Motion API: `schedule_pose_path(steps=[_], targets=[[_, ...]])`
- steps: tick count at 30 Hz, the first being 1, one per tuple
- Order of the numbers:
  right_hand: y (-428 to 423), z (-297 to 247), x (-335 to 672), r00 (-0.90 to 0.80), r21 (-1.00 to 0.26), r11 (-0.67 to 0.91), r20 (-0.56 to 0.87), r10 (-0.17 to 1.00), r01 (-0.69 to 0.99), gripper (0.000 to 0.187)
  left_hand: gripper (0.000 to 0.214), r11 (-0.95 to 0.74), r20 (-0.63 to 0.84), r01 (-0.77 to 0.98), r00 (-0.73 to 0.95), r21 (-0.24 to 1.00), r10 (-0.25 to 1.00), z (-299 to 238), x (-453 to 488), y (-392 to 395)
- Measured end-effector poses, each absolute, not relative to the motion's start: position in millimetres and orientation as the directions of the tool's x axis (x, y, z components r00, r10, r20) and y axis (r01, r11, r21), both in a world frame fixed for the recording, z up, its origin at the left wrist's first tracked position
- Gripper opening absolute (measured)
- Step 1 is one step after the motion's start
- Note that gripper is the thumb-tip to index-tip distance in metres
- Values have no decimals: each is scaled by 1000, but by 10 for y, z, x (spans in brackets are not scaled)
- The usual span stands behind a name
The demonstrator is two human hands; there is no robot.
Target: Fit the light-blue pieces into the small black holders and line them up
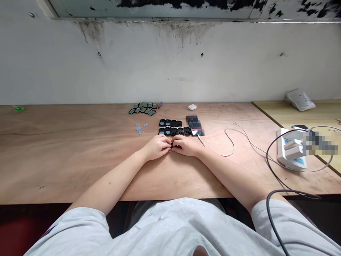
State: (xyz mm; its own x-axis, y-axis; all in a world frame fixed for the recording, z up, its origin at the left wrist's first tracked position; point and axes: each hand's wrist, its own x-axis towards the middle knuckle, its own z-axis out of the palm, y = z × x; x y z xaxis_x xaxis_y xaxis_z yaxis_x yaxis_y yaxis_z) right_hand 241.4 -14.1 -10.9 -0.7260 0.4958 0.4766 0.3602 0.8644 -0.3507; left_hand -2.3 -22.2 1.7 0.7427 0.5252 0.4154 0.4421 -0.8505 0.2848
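Observation:
My left hand (157, 147) and my right hand (185, 145) meet fingertip to fingertip on the wooden table (66, 156). Both are curled and pinch a small black part (172, 145) between them; most of it is hidden by the fingers. Just beyond the hands lie two rows of small black framed pieces (173, 128) with bluish faces. Farther back sits a cluster of dark greenish flat pieces (144, 108). A few tiny pale blue bits (140, 128) are scattered to the left of the rows.
A blurred-out object (195, 125) with a white cable (231, 142) lies right of the rows. A white oval case (192, 107) sits near the wall. A white power strip (290, 151) with plugs and black cables is at the right, a green item (19, 108) far left.

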Motion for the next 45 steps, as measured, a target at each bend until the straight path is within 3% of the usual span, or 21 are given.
schedule_pose_path(steps=[6, 11, 21, 45], targets=[[-149, -94, 2415, -732, -346, 867, 472, 491, 358, 9, 23, -855, 456, 448, 724, 259, 518, 43, -27, -225], [-145, -101, 2413, -728, -351, 864, 473, 496, 360, 7, 22, -849, 407, 468, 745, 246, 529, 102, -16, -259], [-134, -118, 2424, -719, -368, 861, 483, 500, 351, 6, 23, -847, 372, 434, 764, 308, 527, 157, 8, -277], [-157, -73, 2414, -724, -356, 859, 470, 505, 368, 5, 20, -826, 374, 472, 738, 309, 562, 8, -38, -214]])
